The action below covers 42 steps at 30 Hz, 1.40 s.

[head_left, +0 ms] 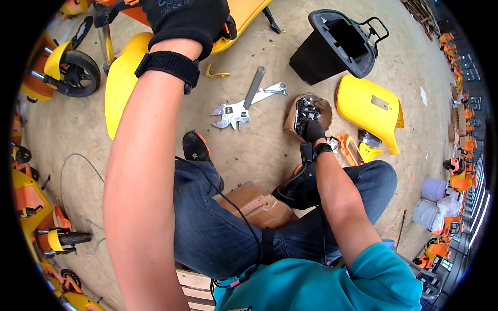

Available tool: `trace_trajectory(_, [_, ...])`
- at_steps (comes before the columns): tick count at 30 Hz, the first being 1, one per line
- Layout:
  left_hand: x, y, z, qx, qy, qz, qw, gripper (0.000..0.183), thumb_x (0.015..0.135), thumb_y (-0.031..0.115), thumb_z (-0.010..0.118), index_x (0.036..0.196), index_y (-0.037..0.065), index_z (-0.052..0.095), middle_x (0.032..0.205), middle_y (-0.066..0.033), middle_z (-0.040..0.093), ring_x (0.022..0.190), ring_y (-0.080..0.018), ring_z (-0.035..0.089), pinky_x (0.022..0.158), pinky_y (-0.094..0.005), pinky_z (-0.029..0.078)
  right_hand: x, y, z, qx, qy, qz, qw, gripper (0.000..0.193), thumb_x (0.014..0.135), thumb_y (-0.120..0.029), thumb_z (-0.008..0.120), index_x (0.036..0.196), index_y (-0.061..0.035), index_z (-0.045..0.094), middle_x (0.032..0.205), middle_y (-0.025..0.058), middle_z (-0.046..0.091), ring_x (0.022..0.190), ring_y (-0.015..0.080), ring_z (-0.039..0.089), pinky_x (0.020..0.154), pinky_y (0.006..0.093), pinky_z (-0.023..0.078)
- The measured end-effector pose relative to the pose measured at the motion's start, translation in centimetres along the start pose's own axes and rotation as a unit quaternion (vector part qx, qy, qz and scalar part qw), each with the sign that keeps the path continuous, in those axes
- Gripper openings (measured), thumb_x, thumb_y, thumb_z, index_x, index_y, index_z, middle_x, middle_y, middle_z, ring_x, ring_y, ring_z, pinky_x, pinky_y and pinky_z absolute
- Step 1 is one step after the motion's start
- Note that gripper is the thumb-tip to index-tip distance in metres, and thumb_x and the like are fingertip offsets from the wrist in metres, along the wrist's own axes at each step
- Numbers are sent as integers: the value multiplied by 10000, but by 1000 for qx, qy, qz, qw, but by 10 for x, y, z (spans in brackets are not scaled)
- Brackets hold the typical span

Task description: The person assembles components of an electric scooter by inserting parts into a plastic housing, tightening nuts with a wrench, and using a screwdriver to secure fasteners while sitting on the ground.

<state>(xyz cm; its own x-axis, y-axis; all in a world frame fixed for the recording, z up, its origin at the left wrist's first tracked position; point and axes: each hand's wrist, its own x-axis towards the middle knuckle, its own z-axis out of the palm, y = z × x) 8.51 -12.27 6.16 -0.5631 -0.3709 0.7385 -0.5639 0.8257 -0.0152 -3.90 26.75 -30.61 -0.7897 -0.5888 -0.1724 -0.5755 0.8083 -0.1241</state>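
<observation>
My left hand (188,19), in a black glove, reaches to the top edge beside an orange and yellow scooter (241,23). Its fingers are cut off by the frame, so any grip on the scooter is hidden. My right hand (315,130), also gloved, dips into a small open cardboard box (324,106) filled with small black parts (307,110). The fingertips are lost among those parts. Left of the box, adjustable wrenches (236,111) and another wrench (278,89) lie crossed on the floor, with a dark handle uppermost.
A black bin (324,49) with a wire handle leans at the back. Right of the box lies a yellow curved panel (371,109), with an orange bracket (350,149) nearby. Between my legs sits a closed cardboard carton (257,205). Scooters line both sides; a dark cable (228,202) crosses my lap.
</observation>
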Motion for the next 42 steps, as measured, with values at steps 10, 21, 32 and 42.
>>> trace_trajectory(10, [2, 0, -5, 21, -32, -6, 999, 210, 772, 240, 720, 903, 85, 667, 889, -131, 649, 883, -320, 645, 760, -463, 490, 27, -3, 30, 563, -80, 99, 816, 140, 879, -184, 666, 905, -48, 643, 789, 137, 674, 711, 304, 661, 723, 350, 567])
trace_trajectory(21, [1, 1, -4, 49, -32, 15, 998, 213, 776, 239, 716, 910, 81, 665, 892, -133, 645, 878, -318, 643, 765, -463, 492, 62, -198, -115, 333, 128, -305, 883, 189, 924, -135, 678, 1062, -10, 647, 932, 164, 651, 845, 340, 649, 726, 373, 518])
trace_trajectory(32, [-2, 0, 5, 0, 57, 65, 996, 198, 719, 132, 711, 858, 48, 598, 839, -153, 608, 820, -357, 618, 721, -473, 468, 133, -329, -110, 822, -167, 130, 528, 248, 991, -211, 608, 1136, -10, 616, 997, 82, 672, 832, 150, 657, 740, 235, 538])
trace_trajectory(42, [-4, -1, 11, 21, 58, 79, 995, 252, 747, 116, 733, 952, 36, 610, 884, -157, 614, 863, -358, 616, 762, -457, 479, 154, -328, -90, 832, -157, 77, 526, 201, 954, -175, 636, 1040, 6, 628, 905, 81, 661, 780, 160, 642, 658, 266, 503])
